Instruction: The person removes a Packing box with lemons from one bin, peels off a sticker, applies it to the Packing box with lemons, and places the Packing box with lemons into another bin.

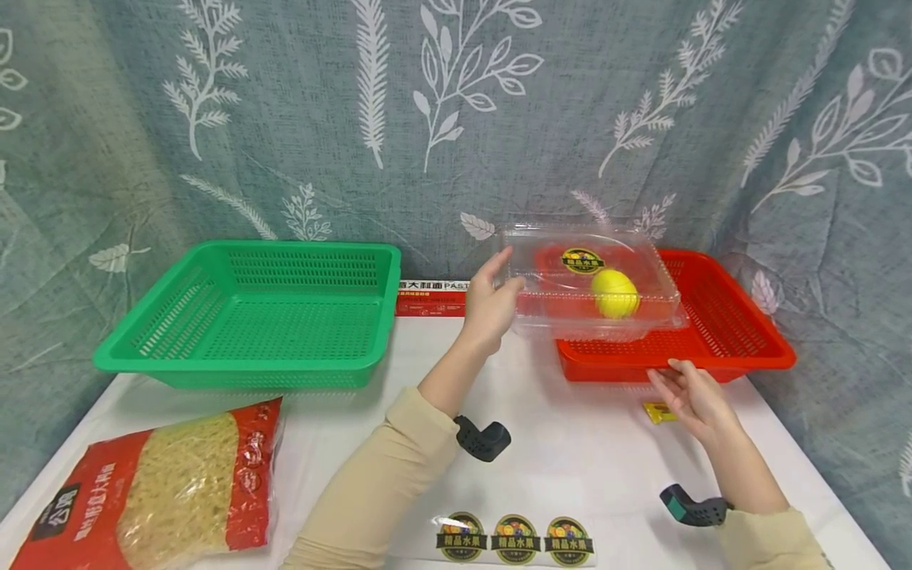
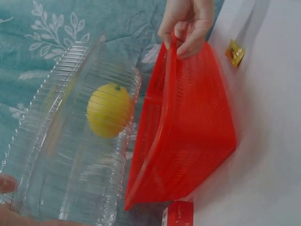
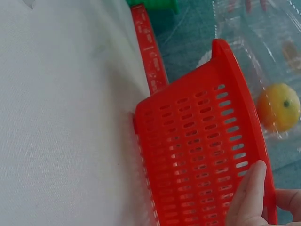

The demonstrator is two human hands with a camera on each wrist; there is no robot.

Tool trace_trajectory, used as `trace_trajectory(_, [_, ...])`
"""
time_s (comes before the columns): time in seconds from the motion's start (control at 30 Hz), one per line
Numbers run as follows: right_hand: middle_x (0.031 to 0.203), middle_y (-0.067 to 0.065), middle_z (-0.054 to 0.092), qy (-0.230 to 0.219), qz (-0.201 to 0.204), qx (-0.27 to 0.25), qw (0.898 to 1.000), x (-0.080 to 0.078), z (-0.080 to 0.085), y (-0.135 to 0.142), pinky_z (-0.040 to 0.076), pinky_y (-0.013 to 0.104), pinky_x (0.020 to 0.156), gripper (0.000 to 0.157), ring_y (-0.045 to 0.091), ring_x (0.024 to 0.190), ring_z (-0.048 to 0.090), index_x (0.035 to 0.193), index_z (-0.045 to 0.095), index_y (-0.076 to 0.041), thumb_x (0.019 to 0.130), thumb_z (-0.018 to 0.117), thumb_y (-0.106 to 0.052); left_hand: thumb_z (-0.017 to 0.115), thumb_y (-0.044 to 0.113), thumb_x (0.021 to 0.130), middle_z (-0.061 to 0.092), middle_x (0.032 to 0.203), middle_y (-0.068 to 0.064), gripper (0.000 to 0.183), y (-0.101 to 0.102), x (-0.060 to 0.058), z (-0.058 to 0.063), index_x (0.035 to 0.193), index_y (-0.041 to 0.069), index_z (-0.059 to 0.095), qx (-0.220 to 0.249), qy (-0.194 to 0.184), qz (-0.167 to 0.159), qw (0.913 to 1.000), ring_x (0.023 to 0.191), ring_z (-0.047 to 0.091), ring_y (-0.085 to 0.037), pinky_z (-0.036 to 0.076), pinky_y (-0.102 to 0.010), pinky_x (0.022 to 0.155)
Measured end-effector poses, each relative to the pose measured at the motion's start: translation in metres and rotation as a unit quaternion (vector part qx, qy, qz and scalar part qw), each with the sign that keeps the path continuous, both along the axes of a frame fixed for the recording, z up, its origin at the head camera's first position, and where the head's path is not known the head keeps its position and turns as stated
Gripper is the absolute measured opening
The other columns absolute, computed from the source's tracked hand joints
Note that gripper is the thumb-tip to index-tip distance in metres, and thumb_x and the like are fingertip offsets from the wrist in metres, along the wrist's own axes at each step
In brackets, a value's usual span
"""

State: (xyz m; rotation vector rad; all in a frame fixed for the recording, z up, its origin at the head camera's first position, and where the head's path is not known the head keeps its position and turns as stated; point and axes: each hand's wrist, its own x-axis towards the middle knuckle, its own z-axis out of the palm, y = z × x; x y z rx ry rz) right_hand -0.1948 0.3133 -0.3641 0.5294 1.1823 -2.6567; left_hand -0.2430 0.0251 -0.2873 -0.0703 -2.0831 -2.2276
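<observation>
My left hand (image 1: 492,305) grips the left end of a clear plastic fruit box (image 1: 549,309), held above the red basket. Inside the box lies a yellow lemon-like fruit (image 1: 615,294), and a round black-and-gold fruit label (image 1: 583,260) is on its lid. The red basket (image 1: 744,348) has slotted sides. My right hand (image 1: 701,400) holds the basket's front rim, thumb on the outer wall in the right wrist view and fingers over the edge. Only part of the left hand (image 2: 19,216) shows in the left wrist view, at the box's end.
A green basket (image 1: 313,366) stands at the back left, with a bag of pasta (image 1: 178,483) in front. A red box (image 1: 431,305) lies between the baskets. A small yellow packet (image 1: 659,412) lies before the red basket; a sheet of labels (image 1: 516,540) is at the front.
</observation>
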Motion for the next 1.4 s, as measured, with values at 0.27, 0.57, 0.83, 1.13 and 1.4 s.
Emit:
trace_trajectory(0.27, [0.092,0.006,0.057,0.002,0.001,0.002,1.0,0.001,0.0,0.0,0.048,0.027,0.084,0.016,0.017,0.085,0.063,0.102,0.05,-0.008,0.09,0.058,-0.014,0.051,0.0,0.086,0.031,0.145,-0.008,0.05,0.026,-0.011,-0.007,0.134,0.01,0.046,0.009,0.001,0.021,0.9997,0.131,0.03,-0.022,0.038,-0.03,0.096])
trace_trajectory(0.57, [0.094,0.004,0.057,-0.002,0.004,0.017,1.0,0.002,0.002,0.002,0.046,0.026,0.087,0.025,0.016,0.085,0.064,0.109,0.045,-0.011,0.089,0.059,-0.018,0.052,0.0,0.085,0.036,0.142,-0.009,0.048,0.053,-0.016,-0.009,0.132,0.009,0.049,-0.016,0.014,0.028,0.9994,0.131,0.031,-0.022,0.027,-0.033,0.106])
trace_trajectory(0.83, [0.093,0.004,0.057,-0.007,0.005,0.019,1.0,0.0,0.002,-0.001,0.047,0.026,0.086,0.032,0.016,0.085,0.064,0.114,0.04,-0.012,0.089,0.059,-0.018,0.052,0.0,0.086,0.039,0.14,-0.008,0.047,0.073,-0.016,-0.016,0.131,0.009,0.05,0.007,-0.004,0.041,0.9991,0.129,0.034,-0.024,0.03,-0.032,0.104])
trace_trajectory(1.13, [0.093,0.003,0.059,-0.003,0.005,0.028,1.0,0.0,0.002,-0.002,0.047,0.026,0.085,0.031,0.015,0.085,0.064,0.114,0.04,-0.013,0.089,0.059,-0.017,0.049,0.004,0.089,0.036,0.142,-0.01,0.046,0.087,-0.014,-0.023,0.135,0.008,0.046,0.014,-0.031,0.028,0.999,0.132,0.029,-0.023,0.026,-0.035,0.107])
trace_trajectory(1.4, [0.092,0.004,0.061,-0.006,0.001,0.026,1.0,0.0,0.0,0.0,0.048,0.027,0.083,0.022,0.016,0.086,0.064,0.107,0.045,-0.012,0.09,0.058,-0.017,0.049,0.009,0.092,0.033,0.144,-0.011,0.045,0.093,-0.016,-0.029,0.137,0.007,0.042,-0.011,-0.048,0.022,0.9985,0.133,0.027,-0.023,0.025,-0.034,0.107])
